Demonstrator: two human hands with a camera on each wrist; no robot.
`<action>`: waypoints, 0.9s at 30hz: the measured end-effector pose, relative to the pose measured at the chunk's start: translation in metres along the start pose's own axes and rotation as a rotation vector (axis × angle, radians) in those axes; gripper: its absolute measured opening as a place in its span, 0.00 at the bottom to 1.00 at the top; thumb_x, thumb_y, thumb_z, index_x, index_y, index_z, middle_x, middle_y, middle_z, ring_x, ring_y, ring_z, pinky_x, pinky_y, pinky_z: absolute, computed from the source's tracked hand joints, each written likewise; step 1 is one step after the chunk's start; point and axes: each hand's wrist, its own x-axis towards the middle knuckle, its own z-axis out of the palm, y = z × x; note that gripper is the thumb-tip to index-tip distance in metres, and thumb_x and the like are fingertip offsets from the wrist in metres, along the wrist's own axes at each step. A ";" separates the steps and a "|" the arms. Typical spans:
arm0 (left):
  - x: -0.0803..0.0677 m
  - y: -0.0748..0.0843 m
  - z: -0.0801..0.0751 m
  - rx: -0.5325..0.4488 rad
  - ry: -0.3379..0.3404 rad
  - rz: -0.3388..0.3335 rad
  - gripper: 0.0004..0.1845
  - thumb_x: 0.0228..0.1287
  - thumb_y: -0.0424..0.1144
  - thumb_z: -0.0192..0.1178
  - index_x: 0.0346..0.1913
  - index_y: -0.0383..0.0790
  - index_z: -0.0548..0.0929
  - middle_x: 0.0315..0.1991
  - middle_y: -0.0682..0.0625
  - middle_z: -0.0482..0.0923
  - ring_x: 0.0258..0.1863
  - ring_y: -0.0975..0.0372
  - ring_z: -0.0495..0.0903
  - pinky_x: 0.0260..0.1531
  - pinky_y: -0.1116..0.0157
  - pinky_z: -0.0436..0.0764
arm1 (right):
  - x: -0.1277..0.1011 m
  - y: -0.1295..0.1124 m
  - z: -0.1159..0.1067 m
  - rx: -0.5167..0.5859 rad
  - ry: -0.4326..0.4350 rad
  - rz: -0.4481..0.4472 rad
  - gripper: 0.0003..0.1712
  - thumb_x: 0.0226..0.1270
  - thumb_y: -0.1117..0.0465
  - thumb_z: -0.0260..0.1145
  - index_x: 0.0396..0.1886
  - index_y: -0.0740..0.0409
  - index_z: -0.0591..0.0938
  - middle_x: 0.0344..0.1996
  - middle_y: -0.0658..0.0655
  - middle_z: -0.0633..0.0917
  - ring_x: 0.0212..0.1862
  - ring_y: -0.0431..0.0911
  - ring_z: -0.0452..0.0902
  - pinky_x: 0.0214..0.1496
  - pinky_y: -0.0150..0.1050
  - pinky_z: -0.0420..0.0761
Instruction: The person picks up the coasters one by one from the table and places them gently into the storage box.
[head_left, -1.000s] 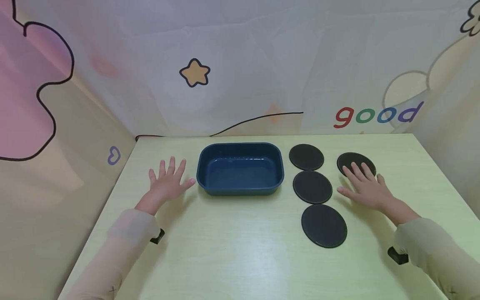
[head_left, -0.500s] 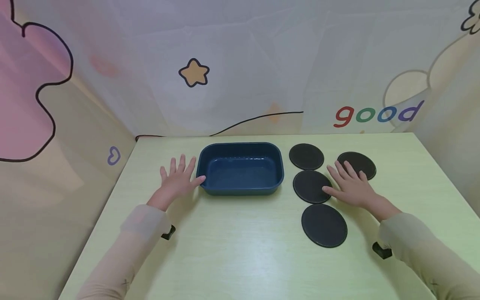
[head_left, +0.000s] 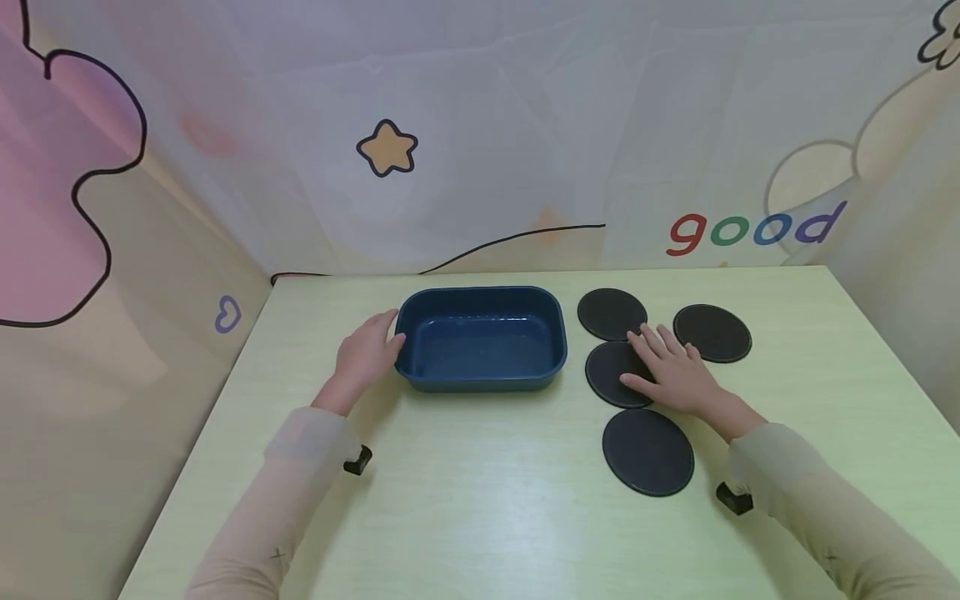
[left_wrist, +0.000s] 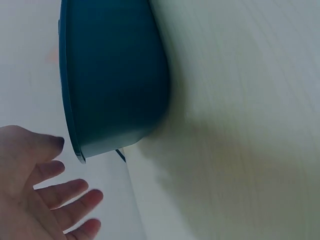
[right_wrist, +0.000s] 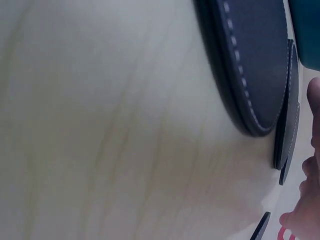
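A dark blue rectangular tray stands empty at the middle back of the pale table. My left hand is at the tray's left end, fingers relaxed, thumb by the rim. In the left wrist view the left hand is spread just beside the tray's rim, holding nothing. Several black round coasters lie to the right of the tray. My right hand lies flat, fingers straight, on the middle coaster. The right wrist view shows a stitched coaster edge-on.
Other coasters lie at the back, back right and front. Printed curtain walls close the table at the back and both sides. A small black piece sits under each sleeve.
My left hand slid right from the bare table to the tray's left end. My right hand moved left from the back right coaster onto the middle one.
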 end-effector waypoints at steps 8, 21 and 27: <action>0.006 -0.005 0.002 -0.182 0.091 -0.029 0.19 0.63 0.36 0.50 0.57 0.40 0.70 0.45 0.42 0.78 0.42 0.52 0.77 0.39 0.57 0.75 | 0.006 -0.004 0.004 0.057 0.103 -0.056 0.43 0.59 0.38 0.53 0.63 0.64 0.60 0.62 0.69 0.62 0.61 0.63 0.57 0.58 0.62 0.60; 0.013 -0.014 0.003 -0.404 -0.028 -0.083 0.19 0.62 0.37 0.52 0.56 0.39 0.70 0.43 0.38 0.76 0.32 0.56 0.78 0.30 0.68 0.79 | 0.027 -0.004 -0.006 0.208 -0.012 0.075 0.39 0.50 0.53 0.68 0.59 0.66 0.65 0.49 0.71 0.72 0.51 0.62 0.67 0.49 0.55 0.72; 0.013 -0.014 0.003 -0.457 -0.049 -0.103 0.20 0.63 0.36 0.51 0.57 0.39 0.68 0.42 0.38 0.75 0.30 0.58 0.77 0.28 0.69 0.79 | 0.035 0.001 -0.013 0.284 -0.081 0.094 0.36 0.48 0.57 0.69 0.56 0.66 0.67 0.46 0.71 0.72 0.47 0.61 0.68 0.43 0.54 0.73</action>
